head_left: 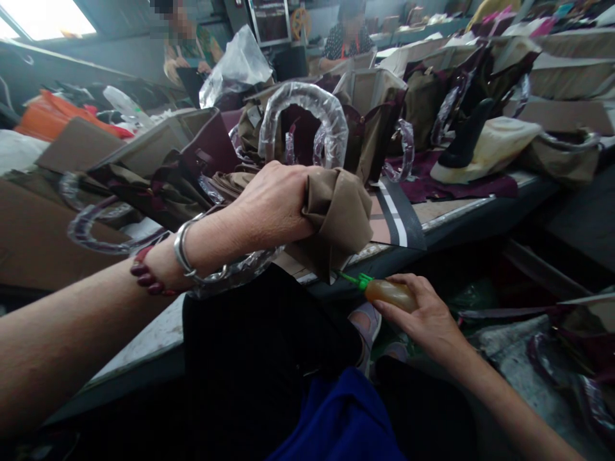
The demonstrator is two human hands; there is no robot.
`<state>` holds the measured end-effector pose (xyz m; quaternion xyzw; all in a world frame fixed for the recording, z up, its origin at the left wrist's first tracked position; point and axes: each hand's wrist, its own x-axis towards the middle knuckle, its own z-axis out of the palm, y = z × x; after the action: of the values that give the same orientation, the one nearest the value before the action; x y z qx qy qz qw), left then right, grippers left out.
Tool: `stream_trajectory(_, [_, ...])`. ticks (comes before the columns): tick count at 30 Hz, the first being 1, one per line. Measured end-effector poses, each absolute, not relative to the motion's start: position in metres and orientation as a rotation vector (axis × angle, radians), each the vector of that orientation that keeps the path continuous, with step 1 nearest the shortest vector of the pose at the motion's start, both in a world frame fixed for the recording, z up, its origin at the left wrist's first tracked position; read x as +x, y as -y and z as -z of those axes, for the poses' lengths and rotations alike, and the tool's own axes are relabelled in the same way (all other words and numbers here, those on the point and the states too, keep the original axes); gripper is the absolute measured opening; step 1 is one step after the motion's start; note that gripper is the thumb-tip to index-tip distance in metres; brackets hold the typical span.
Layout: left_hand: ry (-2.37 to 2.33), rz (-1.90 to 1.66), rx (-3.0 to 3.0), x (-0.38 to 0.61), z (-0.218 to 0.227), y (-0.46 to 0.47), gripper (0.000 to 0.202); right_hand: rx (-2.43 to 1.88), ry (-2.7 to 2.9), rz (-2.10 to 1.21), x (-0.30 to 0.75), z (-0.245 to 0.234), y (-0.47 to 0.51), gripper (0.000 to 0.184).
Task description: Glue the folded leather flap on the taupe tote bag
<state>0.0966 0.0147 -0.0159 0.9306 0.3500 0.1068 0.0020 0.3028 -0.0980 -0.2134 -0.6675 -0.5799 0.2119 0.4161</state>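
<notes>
My left hand (276,198) is closed on a brown handbag (343,214), its fingers hidden behind the folded fabric. A handle wrapped in clear plastic (305,96) arches up just beyond that wrist. In my right hand (430,317) lies a squeeze bottle (391,294) of amber liquid, gripped between thumb and fingers. The bottle's green nozzle (353,278) points left, with its tip close to the lower edge of the brown fabric; whether it touches I cannot tell.
Several brown and maroon bags crowd the workbench (456,214). A dark-tipped, cream-coloured object (485,153) rests on maroon material at the right. Cardboard (43,250) stands at the left. More wrapped handles lie low at the right. Two people are farther back.
</notes>
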Motion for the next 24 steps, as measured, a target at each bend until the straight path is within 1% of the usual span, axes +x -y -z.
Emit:
stream_trajectory(4, [-1.058, -0.416, 2.990, 0.085, 0.020, -0.011, 0.019, -1.701, 1.279, -0.867, 0.300, 0.207, 0.101, 0.045])
stream_trajectory(7, [-1.075, -0.494, 3.003, 0.077, 0.022, -0.010, 0.017, -1.670, 1.261, -0.916, 0.300, 0.199, 0.103, 0.043])
stream_trajectory(9, [-1.092, -0.510, 2.990, 0.074, 0.022, -0.009, 0.017, -1.683, 1.232, -0.879, 0.302, 0.194, 0.102, 0.045])
stream_trajectory(12, [-1.105, -0.472, 2.966, 0.073, 0.022, -0.008, 0.021, -1.770, 1.197, -0.715, 0.307, 0.189, 0.094, 0.050])
stream_trajectory(17, [-1.048, -0.477, 2.982, 0.073, 0.023, -0.007, 0.019, -1.862, 1.213, -0.522, 0.313, 0.194, 0.078, 0.057])
stream_trajectory(24, [-1.034, -0.463, 2.978, 0.073, 0.024, -0.007, 0.020, -1.865, 1.311, -0.498, 0.308, 0.196, 0.080, 0.049])
